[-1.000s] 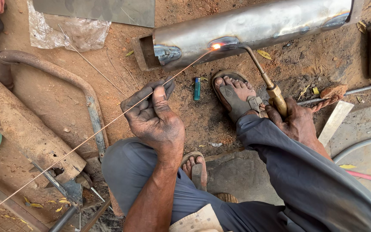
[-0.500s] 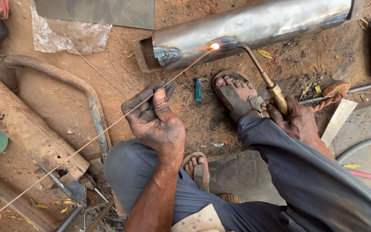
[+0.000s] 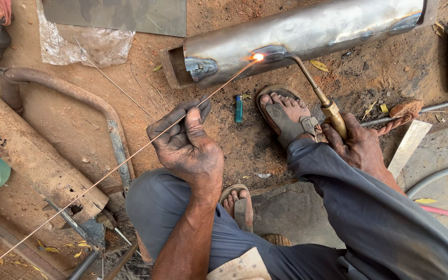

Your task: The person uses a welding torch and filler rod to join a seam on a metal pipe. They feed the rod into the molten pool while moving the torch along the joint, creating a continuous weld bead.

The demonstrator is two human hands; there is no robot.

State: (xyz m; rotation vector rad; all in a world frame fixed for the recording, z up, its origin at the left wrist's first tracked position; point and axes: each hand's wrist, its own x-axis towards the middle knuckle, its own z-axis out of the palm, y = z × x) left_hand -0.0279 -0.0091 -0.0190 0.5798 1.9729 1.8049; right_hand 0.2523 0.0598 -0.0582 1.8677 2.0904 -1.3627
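Left hand point(image 3: 187, 142) still pinches filler rod point(image 3: 130, 155); right hand point(image 3: 356, 145) still grips torch point(image 3: 322, 98). Flame point(image 3: 257, 57) unmoved on steel tube point(image 3: 307, 26).

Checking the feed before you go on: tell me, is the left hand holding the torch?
No: the left hand pinches the thin filler rod, while the right hand grips the brass-necked torch aimed at the metal cylinder.
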